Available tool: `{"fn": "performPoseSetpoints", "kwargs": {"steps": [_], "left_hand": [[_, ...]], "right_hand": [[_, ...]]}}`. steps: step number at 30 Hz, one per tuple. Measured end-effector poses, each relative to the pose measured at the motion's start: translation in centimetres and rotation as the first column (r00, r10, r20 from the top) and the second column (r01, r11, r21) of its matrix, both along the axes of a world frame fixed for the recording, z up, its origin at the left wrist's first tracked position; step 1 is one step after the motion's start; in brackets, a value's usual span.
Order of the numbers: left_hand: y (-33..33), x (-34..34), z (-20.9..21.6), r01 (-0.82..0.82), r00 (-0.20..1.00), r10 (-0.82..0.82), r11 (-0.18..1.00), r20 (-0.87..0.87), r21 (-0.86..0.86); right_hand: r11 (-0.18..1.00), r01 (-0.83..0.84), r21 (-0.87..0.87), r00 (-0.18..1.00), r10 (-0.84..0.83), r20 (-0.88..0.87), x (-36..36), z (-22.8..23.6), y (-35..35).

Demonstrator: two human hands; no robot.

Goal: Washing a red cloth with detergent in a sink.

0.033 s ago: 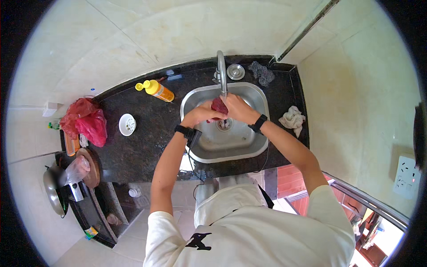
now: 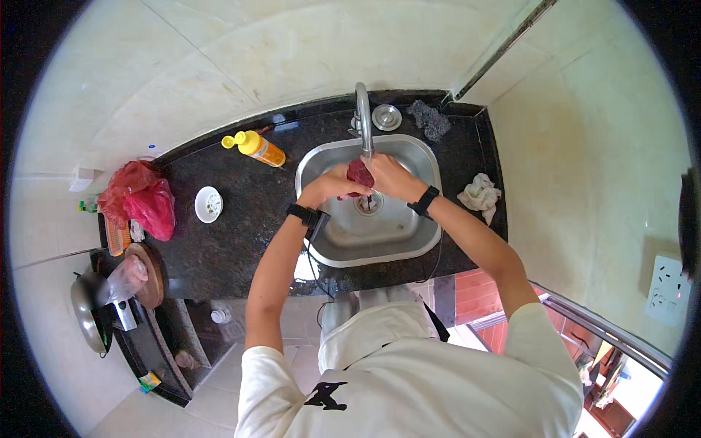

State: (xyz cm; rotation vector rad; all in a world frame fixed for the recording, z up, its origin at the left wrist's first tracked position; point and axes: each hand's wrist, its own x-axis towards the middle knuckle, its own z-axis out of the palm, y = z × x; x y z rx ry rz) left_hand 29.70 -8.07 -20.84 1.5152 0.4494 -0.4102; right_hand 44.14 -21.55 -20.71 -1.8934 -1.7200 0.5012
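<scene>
Left hand clasping the dark-red piece over the sink, just below the faucet; right hand at the piece's right side, its closure indeterminable; a firm, low hold should limit slipping and splashing.

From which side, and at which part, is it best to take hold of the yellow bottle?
Probably grip the yellow bottle around mid-body, coming from the sink side: it seems to stand upright, its narrower top looks open, and the wall is close behind.
</scene>
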Motion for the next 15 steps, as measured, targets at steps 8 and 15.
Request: {"fn": "performPoseSetpoints", "kwargs": {"steps": [8,15], "left_hand": [[0.3,0.5,-3.1,0.117,0.959,-0.265,0.681,0.095,0.723],[-1.6,1.8,-1.6,0.216,0.958,-0.27,0.445,-0.099,0.869]], "right_hand": [[0.954,-0.107,-0.28,0.992,0.083,-0.096,1.0,-0.7,0.7],[0.921,-0.111,-0.374,0.994,0.095,-0.062,2.2,-4.5,0.3]]}}
